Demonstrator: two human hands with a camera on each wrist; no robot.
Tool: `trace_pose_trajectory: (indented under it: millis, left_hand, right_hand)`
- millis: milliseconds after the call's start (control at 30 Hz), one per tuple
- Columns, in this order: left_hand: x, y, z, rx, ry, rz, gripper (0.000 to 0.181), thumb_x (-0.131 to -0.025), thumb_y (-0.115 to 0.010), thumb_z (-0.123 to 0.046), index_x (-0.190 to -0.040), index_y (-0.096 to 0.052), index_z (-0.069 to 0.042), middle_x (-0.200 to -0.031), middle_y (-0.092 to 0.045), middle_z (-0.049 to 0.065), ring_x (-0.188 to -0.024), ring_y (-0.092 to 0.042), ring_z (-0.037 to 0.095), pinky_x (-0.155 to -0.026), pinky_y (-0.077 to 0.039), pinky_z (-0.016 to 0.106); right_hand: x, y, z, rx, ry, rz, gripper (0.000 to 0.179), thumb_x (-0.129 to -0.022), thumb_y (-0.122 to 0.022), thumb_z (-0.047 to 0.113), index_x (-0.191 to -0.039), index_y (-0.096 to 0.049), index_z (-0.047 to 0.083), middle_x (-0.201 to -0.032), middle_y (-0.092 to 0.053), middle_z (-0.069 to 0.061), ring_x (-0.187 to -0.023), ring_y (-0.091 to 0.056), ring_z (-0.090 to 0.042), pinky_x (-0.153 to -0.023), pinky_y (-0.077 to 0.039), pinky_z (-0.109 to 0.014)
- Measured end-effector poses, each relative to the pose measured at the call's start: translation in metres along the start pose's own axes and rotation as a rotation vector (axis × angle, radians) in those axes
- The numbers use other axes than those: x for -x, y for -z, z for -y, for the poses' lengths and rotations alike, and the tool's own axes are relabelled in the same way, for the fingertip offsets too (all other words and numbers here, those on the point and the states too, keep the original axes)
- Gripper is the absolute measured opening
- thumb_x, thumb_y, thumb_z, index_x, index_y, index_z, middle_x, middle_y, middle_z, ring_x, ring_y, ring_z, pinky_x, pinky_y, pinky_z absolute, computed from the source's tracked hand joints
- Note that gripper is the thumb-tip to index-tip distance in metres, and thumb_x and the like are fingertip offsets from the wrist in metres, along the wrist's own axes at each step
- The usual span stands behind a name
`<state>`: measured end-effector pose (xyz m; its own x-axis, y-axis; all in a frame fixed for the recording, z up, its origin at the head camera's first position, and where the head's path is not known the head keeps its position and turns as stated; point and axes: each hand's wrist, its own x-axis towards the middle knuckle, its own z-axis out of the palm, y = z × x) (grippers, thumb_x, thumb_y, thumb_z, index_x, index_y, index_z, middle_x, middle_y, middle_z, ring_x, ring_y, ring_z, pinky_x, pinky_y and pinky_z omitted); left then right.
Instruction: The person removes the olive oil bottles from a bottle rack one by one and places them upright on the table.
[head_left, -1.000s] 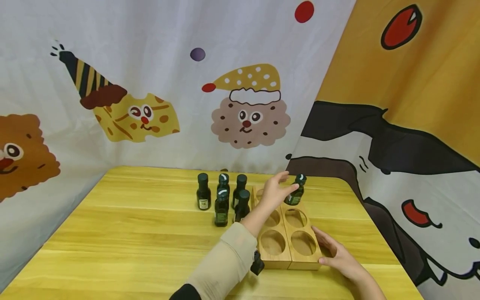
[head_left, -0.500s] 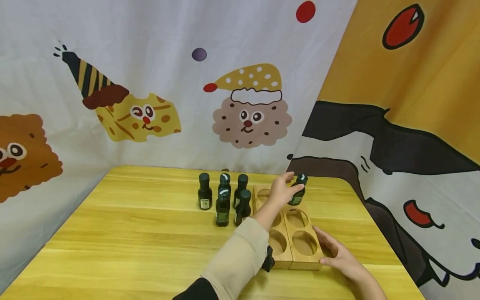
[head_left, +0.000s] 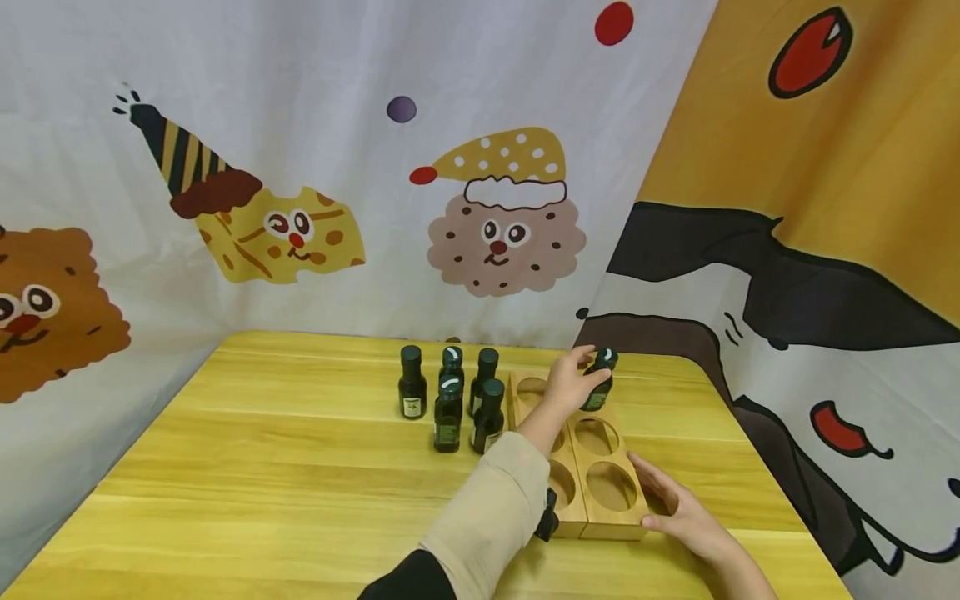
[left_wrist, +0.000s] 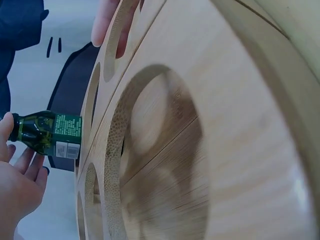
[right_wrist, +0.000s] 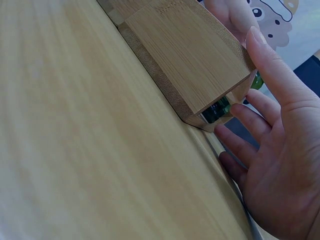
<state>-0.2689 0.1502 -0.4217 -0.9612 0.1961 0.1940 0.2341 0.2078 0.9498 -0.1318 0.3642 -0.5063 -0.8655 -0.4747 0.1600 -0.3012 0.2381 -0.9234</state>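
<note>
My left hand (head_left: 570,385) reaches over the back of a wooden rack (head_left: 611,525) with round holes, pinching a small dark green bottle (head_left: 597,392) by its upper part. In the left wrist view, the bottle's green label (left_wrist: 68,126) faces the camera, and its base is close to the rack's top; I cannot tell whether it is in a hole. My right hand (head_left: 686,521) holds the rack's front right corner, thumb at the front and fingers along the side. In the right wrist view, dark green glass (right_wrist: 216,111) shows through the rack's open side.
Several more dark bottles stand upright on the yellow wood-grain table (head_left: 285,467), left of the rack; a near one (head_left: 447,417) has a green label. A printed curtain (head_left: 322,108) hangs behind the table and along its right side.
My left hand and the bottle have shifted very slightly to the right, and the left forearm has swung right over the rack. My right hand stays at the corner.
</note>
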Motion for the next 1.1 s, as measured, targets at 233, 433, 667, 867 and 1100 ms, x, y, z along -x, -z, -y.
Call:
trace_pose_trajectory:
  millis: [233,433,667,867,1100]
  left_hand:
    - [0.0006,-0.0034,-0.0014,-0.028,0.013,-0.005,0.045,-0.091,-0.067,-0.026,-0.134,-0.057,-0.019,-0.12,-0.061,0.002,-0.114,-0.056,0.018,-0.083,-0.05,0.029]
    - [0.0006,-0.004,-0.0044,-0.053,0.019,0.001,0.044,-0.092,-0.066,-0.026,-0.135,-0.056,-0.021,-0.123,-0.06,0.001,-0.114,-0.055,0.017,-0.084,-0.05,0.029]
    - [-0.004,-0.0063,-0.0072,-0.079,-0.002,-0.009,0.042,-0.092,-0.066,-0.024,-0.133,-0.058,-0.02,-0.119,-0.061,0.0,-0.112,-0.056,0.015,-0.084,-0.049,0.027]
    - [-0.0059,-0.0098,-0.0069,-0.077,-0.01,-0.024,0.038,-0.091,-0.067,-0.02,-0.128,-0.061,-0.015,-0.114,-0.063,0.0,-0.107,-0.058,0.015,-0.081,-0.05,0.025]
    - [-0.0048,-0.0075,-0.0073,-0.059,-0.03,-0.051,0.034,-0.091,-0.068,-0.018,-0.124,-0.062,-0.013,-0.112,-0.064,0.002,-0.105,-0.058,0.016,-0.079,-0.05,0.024]
  right_hand:
    - [0.0005,-0.0001,-0.0017,0.008,0.015,-0.002,0.073,-0.091,-0.065,0.004,-0.151,-0.025,0.002,-0.148,-0.034,-0.018,-0.126,-0.043,-0.009,-0.098,-0.034,-0.019]
    - [0.0008,-0.0004,-0.0017,0.025,0.012,-0.01,0.073,-0.09,-0.066,0.004,-0.151,-0.025,0.003,-0.149,-0.034,-0.013,-0.127,-0.042,-0.008,-0.098,-0.034,-0.019]
    - [0.0008,0.0003,-0.001,0.025,0.007,-0.015,0.073,-0.09,-0.066,0.005,-0.151,-0.026,0.004,-0.149,-0.035,-0.006,-0.127,-0.041,-0.008,-0.098,-0.034,-0.019]
    - [0.0017,0.0001,-0.0016,0.018,0.018,-0.011,0.073,-0.09,-0.066,0.005,-0.151,-0.026,0.003,-0.149,-0.035,-0.006,-0.127,-0.041,-0.008,-0.098,-0.034,-0.019]
    - [0.001,-0.0004,0.0011,0.018,0.01,-0.012,0.072,-0.091,-0.065,0.005,-0.151,-0.026,0.004,-0.148,-0.036,-0.009,-0.126,-0.043,-0.01,-0.098,-0.035,-0.02]
